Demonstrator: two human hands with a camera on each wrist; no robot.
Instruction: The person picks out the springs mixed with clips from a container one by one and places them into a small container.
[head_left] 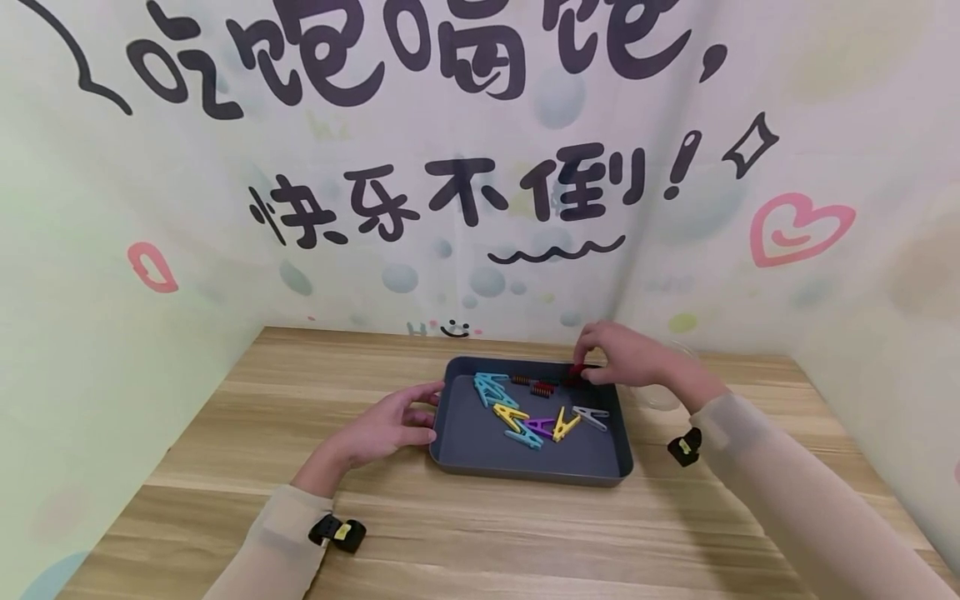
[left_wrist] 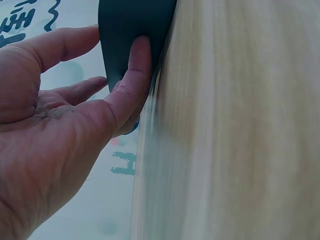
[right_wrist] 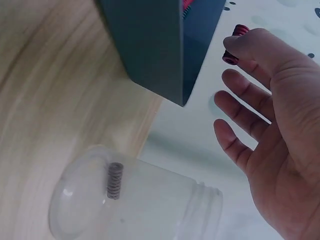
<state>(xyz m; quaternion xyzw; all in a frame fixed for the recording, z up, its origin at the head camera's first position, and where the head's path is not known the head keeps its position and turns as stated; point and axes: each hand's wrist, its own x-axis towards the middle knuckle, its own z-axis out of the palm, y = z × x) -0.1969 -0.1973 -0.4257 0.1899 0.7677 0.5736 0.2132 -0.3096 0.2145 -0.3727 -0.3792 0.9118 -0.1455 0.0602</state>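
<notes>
A dark grey-blue tray [head_left: 487, 461] stands on the table. My left hand [head_left: 382, 429] is at its left side, fingertips touching the outer wall [left_wrist: 132, 22]. Above the far right corner, my right hand [head_left: 630, 357] pinches a red coil spring [right_wrist: 241, 30] between thumb and index finger; the other fingers are spread. Inside the tray lie several clothespins: teal ones [head_left: 491, 386], yellow ones [head_left: 566, 427], a purple one [head_left: 538, 427] and a grey one [head_left: 591, 417]. Along the back of the tray are more red springs [head_left: 542, 389].
Right of the tray, partly behind my right forearm, stands a clear jar [head_left: 662, 397]. The right wrist view shows a greyish spring [right_wrist: 114, 181] inside it. A printed cloth wall [head_left: 360, 283] rises behind the wooden table [head_left: 315, 375].
</notes>
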